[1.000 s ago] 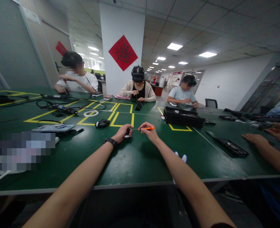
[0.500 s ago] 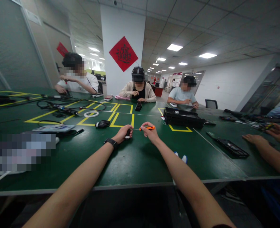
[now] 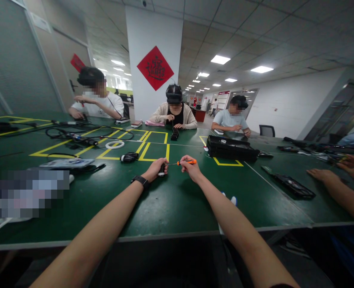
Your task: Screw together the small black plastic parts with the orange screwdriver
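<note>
Fingers of left hand (image 3: 154, 170) grip small black part (image 3: 162, 170); right hand (image 3: 190, 168) pinches orange screwdriver (image 3: 186, 162). Bare table (image 3: 171, 200) at 6 o'clock, black tray (image 3: 231, 148) at 2.

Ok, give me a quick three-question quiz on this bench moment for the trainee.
1. True or false: the right hand holds an orange-handled screwdriver.
2. What does the left hand grip? A) white ring B) small dark part C) black tray
3. Fill in: the screwdriver's tip points toward the ____ hand.

Key: 1 true. 2 B, the small dark part; the white ring and black tray lie farther off on the green table. 3 left.
</note>
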{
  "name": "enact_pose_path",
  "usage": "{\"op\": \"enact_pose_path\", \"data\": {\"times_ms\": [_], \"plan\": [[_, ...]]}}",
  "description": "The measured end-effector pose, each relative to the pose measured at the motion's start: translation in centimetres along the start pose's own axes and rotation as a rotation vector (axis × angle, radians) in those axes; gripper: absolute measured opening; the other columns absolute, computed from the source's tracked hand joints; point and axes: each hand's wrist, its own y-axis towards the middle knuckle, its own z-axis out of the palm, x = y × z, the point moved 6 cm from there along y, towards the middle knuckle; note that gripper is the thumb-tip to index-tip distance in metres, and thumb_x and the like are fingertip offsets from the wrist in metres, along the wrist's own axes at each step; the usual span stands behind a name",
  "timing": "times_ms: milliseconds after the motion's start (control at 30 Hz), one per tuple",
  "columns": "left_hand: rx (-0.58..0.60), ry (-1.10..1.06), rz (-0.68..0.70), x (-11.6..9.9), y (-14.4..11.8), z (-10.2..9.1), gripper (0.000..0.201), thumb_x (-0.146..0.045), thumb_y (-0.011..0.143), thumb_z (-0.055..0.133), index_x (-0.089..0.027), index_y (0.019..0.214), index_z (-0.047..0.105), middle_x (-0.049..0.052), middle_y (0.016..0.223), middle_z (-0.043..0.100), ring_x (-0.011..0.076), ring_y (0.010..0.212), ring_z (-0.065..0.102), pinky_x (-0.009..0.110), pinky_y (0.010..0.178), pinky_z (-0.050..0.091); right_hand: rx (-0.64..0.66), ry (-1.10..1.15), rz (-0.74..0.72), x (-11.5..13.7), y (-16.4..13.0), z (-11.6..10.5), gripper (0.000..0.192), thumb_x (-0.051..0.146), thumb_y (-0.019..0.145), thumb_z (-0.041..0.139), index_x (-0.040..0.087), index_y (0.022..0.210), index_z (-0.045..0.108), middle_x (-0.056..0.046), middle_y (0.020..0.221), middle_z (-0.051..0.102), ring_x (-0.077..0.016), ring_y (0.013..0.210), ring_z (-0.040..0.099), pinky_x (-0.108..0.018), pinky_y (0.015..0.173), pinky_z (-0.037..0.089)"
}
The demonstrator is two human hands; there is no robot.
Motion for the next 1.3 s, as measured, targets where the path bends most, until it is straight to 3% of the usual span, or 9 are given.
{"op": "enact_pose_path", "data": {"times_ms": [100,233,400,533,667,767,933,1133,1300], "plan": [[-0.004,0.003,0.005,0.0,0.1,-0.2,0.024,-0.038,0.076,0.051,-0.014,0.080,0.052,-0.002,0.055,0.051,0.0095,0.043,0.050,0.022,0.043,0.042,0.066,0.029,0.020,0.0,-0.2,0.5,0.014,0.029,0.067,0.063,0.017,0.075,0.061,0.004,0.059,0.055,-0.0046,0.043,0.043,-0.018,0.044,0.042],[-0.008,0.008,0.004,0.2,0.3,-0.4,0.025,-0.039,0.077,0.051,-0.014,0.081,0.052,-0.001,0.056,0.052,0.0096,0.044,0.050,0.022,0.044,0.042,0.070,0.063,0.074,-0.4,-0.1,0.6,0.028,0.040,0.077,0.051,0.016,0.086,0.063,0.003,0.054,0.053,-0.0057,0.041,0.042,-0.019,0.041,0.039],[0.013,0.010,-0.001,0.4,0.4,-0.3,0.026,-0.040,0.077,0.051,-0.014,0.081,0.052,-0.002,0.056,0.051,0.0096,0.045,0.050,0.022,0.045,0.042,0.008,0.068,0.082,-1.0,0.1,-0.3,0.010,0.024,0.066,0.062,0.017,0.073,0.059,0.005,0.051,0.053,-0.0050,0.040,0.042,-0.019,0.045,0.040],[0.014,0.016,0.007,0.4,0.5,-0.4,0.028,-0.042,0.078,0.050,-0.015,0.082,0.051,-0.002,0.056,0.051,0.0090,0.045,0.050,0.022,0.045,0.043,0.069,0.165,0.141,-1.4,-0.1,-0.1,0.014,0.014,0.057,0.068,0.017,0.068,0.061,0.004,0.064,0.058,-0.0057,0.052,0.049,-0.022,0.058,0.045],[0.016,0.037,0.026,0.4,0.5,-0.3,0.028,-0.041,0.075,0.056,-0.015,0.080,0.051,-0.002,0.058,0.051,0.0084,0.046,0.051,0.022,0.046,0.043,0.047,0.195,0.159,-1.3,-0.1,0.0,0.017,0.029,0.063,0.068,0.016,0.074,0.065,-0.002,0.079,0.061,-0.0086,0.063,0.053,-0.024,0.059,0.045],[0.015,0.052,0.043,0.4,0.4,-0.3,0.027,-0.038,0.072,0.062,-0.015,0.079,0.051,-0.003,0.059,0.052,0.0082,0.047,0.051,0.022,0.047,0.043,0.010,0.137,0.155,-1.4,0.0,-0.1,0.030,0.043,0.071,0.059,0.016,0.082,0.065,-0.001,0.070,0.059,-0.0062,0.052,0.049,-0.021,0.050,0.041],[0.015,0.077,0.053,0.3,0.4,-0.2,0.027,-0.038,0.071,0.062,-0.015,0.080,0.051,-0.003,0.059,0.052,0.0083,0.048,0.051,0.022,0.048,0.044,-0.003,0.109,0.122,-1.5,0.2,-0.4,0.018,0.033,0.068,0.064,0.019,0.074,0.055,0.008,0.045,0.043,-0.0040,0.037,0.032,-0.017,0.037,0.024],[0.009,0.065,0.059,0.2,0.4,-0.2,0.027,-0.039,0.073,0.059,-0.015,0.080,0.052,-0.002,0.060,0.052,0.0082,0.049,0.052,0.023,0.049,0.045,0.124,0.189,0.131,-1.0,-0.1,0.2,0.017,0.018,0.058,0.070,0.016,0.067,0.055,0.004,0.060,0.052,-0.0038,0.047,0.039,-0.018,0.044,0.029],[0.013,0.071,0.054,0.2,0.4,-0.1,0.027,-0.039,0.073,0.060,-0.014,0.080,0.052,-0.002,0.060,0.052,0.0087,0.048,0.052,0.023,0.048,0.044,0.135,0.225,0.257,-1.3,-0.1,0.0,0.027,0.041,0.072,0.058,0.016,0.082,0.061,0.005,0.053,0.046,-0.0038,0.042,0.032,-0.018,0.040,0.024]]}}
